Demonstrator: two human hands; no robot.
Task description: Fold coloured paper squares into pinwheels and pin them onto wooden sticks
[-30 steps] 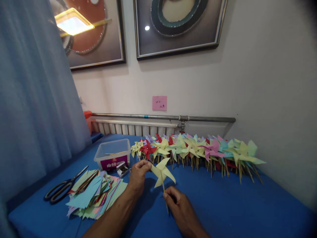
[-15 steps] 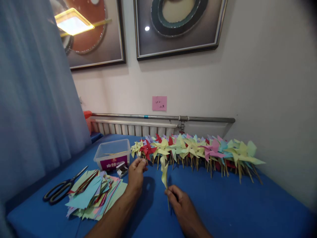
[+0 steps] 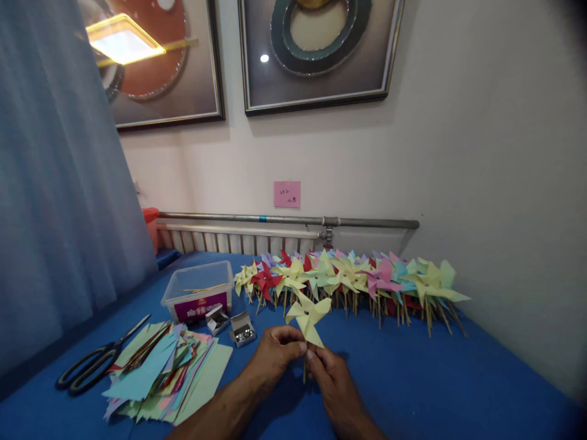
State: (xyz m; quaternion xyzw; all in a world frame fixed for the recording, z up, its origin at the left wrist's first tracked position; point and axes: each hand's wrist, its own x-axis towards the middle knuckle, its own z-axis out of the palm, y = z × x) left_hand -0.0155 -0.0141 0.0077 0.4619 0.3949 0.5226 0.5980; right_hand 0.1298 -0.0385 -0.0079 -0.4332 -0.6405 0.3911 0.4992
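A pale wall [image 3: 481, 153] fills the upper frame of the head view, over a blue cloth [image 3: 435, 379] across the bottom. The pinwheel [image 3: 307, 313] sits just below centre, directly above the grip, its stick [image 3: 305, 371] the long axis, running near upright down between the hands (a crowd of others [image 3: 380, 280] stands beyond, right of centre). Neither hand is clearly nearer: both meet at the stick under the paper. The right hand [image 3: 334, 374], coming from lower right, pinches the stick between thumb and finger; the left hand [image 3: 280, 353], reaching in from lower left, has thumb and fingertips drawn together beside it, though whether they grasp it I cannot tell.
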